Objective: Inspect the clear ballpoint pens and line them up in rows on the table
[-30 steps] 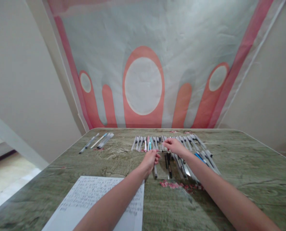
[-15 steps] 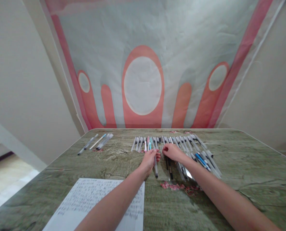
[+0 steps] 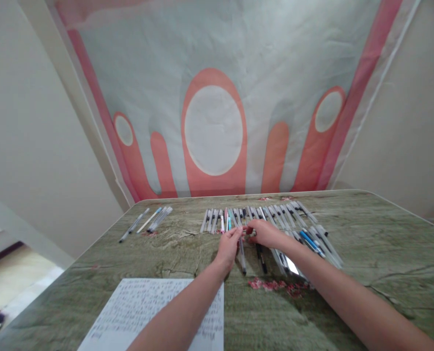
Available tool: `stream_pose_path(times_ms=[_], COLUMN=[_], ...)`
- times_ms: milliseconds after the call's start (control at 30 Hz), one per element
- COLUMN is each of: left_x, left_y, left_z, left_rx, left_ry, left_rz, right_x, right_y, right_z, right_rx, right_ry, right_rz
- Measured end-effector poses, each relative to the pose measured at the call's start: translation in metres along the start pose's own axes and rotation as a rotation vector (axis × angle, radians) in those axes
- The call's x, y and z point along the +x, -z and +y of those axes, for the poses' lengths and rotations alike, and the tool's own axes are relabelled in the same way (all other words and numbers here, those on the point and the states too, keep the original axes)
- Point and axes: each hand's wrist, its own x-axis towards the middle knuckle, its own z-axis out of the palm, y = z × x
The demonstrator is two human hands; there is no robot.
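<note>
My left hand point(image 3: 228, 247) is closed, its thumb and fingers pinched over the middle of the table. Close on its right, my right hand point(image 3: 266, 234) is bent down with its fingertips pressed together. The fingertips of both hands nearly meet around something thin that I cannot make out. A clear pen with a dark end point(image 3: 243, 261) shows just under my left hand; whether the hand touches it is hidden. Below my right hand lies a black pen point(image 3: 262, 261). A row of clear pens with dark grips point(image 3: 281, 214) lies behind the hands, with a pink pen point(image 3: 226, 215) among them.
A written sheet of paper point(image 3: 129, 302) lies partly under my left forearm. Several pens point(image 3: 160, 219) lie at the far left. Blue pens point(image 3: 310, 241) and clear ones lie by my right forearm. Behind the wood-patterned table point(image 3: 385, 253) hangs a printed sheet point(image 3: 213, 129).
My left hand has turned slightly, its fingertips now close to those of my right hand. The view has shifted slightly, and a dark shoe-like object now shows at the lower left edge.
</note>
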Motion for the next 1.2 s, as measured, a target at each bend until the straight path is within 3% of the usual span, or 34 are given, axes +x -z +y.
stream_pose_path(times_ms=[233, 400, 500, 1033, 1200], left_x=[-0.002, -0.004, -0.006, -0.002, 0.001], left_y=[0.0, -0.001, -0.002, -0.001, 0.002], left_z=[0.006, 0.003, 0.003, -0.002, -0.003], left_rx=[0.038, 0.02, 0.034, 0.062, 0.089], left_ry=[-0.015, 0.017, 0.022, 0.018, 0.034], left_rz=[-0.044, -0.118, -0.143, -0.18, -0.192], right_x=[0.001, 0.002, 0.0, 0.002, 0.004], right_y=[0.017, 0.023, 0.022, 0.015, 0.013], right_z=[-0.01, -0.019, -0.021, -0.014, -0.012], right_rx=[0.286, 0.639, 0.722, 0.691, 0.536], right_ry=[0.029, -0.083, -0.121, -0.098, -0.043], right_rz=[0.084, 0.037, 0.053, -0.014, 0.045])
